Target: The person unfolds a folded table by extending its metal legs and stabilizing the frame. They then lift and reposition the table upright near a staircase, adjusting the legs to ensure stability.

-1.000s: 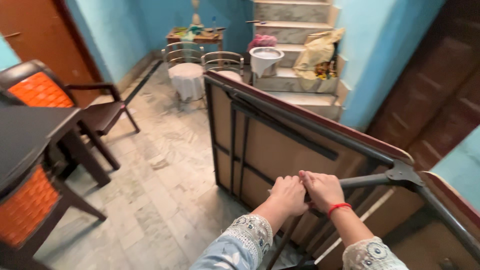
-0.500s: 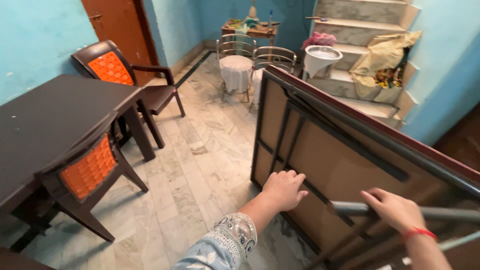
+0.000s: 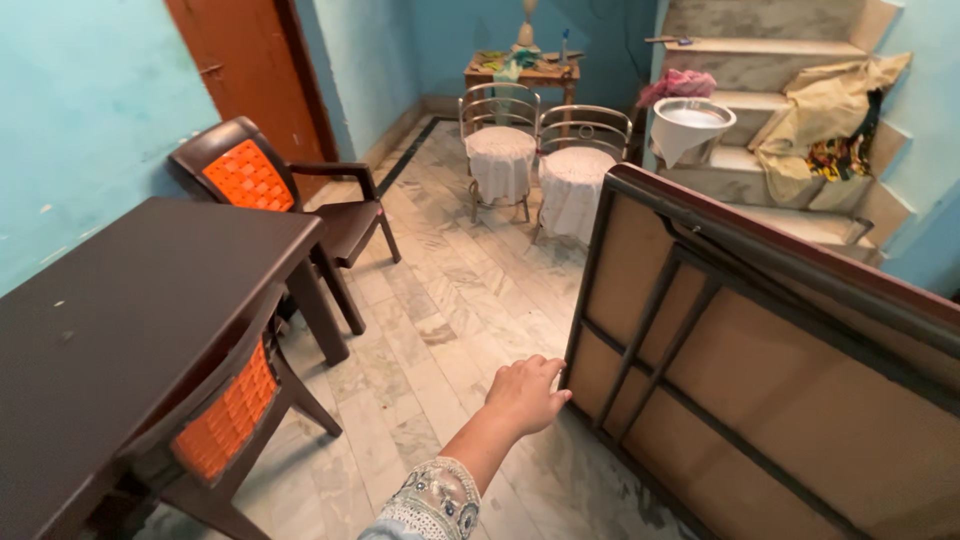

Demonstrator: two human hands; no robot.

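A folding table [image 3: 790, 400] stands on its side on the marble floor at the right, its tan underside and dark metal frame [image 3: 650, 320] facing me. My left hand [image 3: 527, 392] reaches out with its back up, and its fingertips are at the lower left edge of the tabletop. Nothing is in the hand; whether the fingertips touch the edge is hard to tell. My right hand is out of view.
A dark brown table [image 3: 130, 330] fills the left, with orange-backed chairs behind it [image 3: 250, 175] and in front [image 3: 225, 415]. Two metal chairs with white covers [image 3: 500, 150] stand further back. The stairs hold a white basin [image 3: 690, 125] and a yellow cloth [image 3: 830, 120].
My right hand let go of the metal leg and left the view. My left hand moved down towards the tabletop's lower left edge. The folded leg now lies flat against the underside.
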